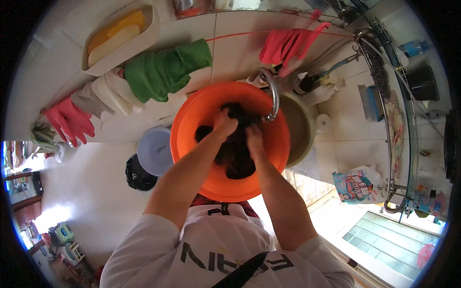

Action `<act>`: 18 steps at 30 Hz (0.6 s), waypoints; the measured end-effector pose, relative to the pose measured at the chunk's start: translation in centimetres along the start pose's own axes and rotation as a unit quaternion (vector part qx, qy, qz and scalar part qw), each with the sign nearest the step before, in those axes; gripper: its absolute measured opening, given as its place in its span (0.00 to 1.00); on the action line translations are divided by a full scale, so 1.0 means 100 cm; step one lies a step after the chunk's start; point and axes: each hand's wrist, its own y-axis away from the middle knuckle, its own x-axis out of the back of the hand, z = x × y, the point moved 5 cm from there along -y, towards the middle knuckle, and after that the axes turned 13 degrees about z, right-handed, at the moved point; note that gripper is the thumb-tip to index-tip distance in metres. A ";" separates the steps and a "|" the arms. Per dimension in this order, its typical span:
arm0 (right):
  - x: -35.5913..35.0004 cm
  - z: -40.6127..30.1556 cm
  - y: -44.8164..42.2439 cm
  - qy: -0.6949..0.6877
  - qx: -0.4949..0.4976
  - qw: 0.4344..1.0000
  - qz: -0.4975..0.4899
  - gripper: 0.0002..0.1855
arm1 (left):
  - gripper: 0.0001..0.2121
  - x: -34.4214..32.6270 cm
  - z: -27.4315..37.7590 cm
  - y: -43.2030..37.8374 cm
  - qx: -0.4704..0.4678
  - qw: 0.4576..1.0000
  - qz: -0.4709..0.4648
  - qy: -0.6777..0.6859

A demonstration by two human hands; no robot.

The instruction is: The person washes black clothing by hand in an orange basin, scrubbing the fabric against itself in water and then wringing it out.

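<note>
A wet-looking dark cloth point(236, 151) lies bunched in a large orange plastic basin point(187, 144). My left hand point(226, 124) has its fingers closed on the upper part of the cloth. On the cloth's right side is my right hand point(255, 138), slightly blurred, its fingers curled into the fabric. Both hands are inside the basin, and their fingertips are partly hidden by the cloth. A curved chrome faucet point(274, 95) reaches over the basin's upper right rim, its spout close to my right hand.
Right of the basin, partly beneath it, is a greenish tub point(300, 133). A pale blue basin point(155, 151) and a black bag point(138, 176) stand left. A green towel point(167, 70) and pink rubber gloves point(70, 118) hang along the wall. A glass shelf point(412, 144) runs at right.
</note>
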 end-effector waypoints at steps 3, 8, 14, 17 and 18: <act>-0.027 0.006 -0.001 -0.425 -0.213 0.878 -0.060 0.41 | 0.40 0.002 0.010 0.023 0.059 0.967 -0.132 0.212; -0.021 0.005 0.015 -0.462 -0.230 0.851 -0.098 0.35 | 0.34 0.003 0.069 0.087 -0.179 0.981 -0.019 -0.073; 0.035 -0.056 0.052 -0.202 -0.081 0.968 -0.126 0.30 | 0.26 0.064 0.043 0.038 -0.268 0.897 0.155 -0.315; 0.085 -0.095 0.052 0.057 0.147 0.984 -0.086 0.29 | 0.34 0.085 0.007 0.029 -0.272 0.834 0.116 -0.466; 0.103 -0.088 0.061 0.090 0.292 0.950 -0.063 0.30 | 0.38 0.078 0.004 0.038 -0.263 0.804 0.066 -0.530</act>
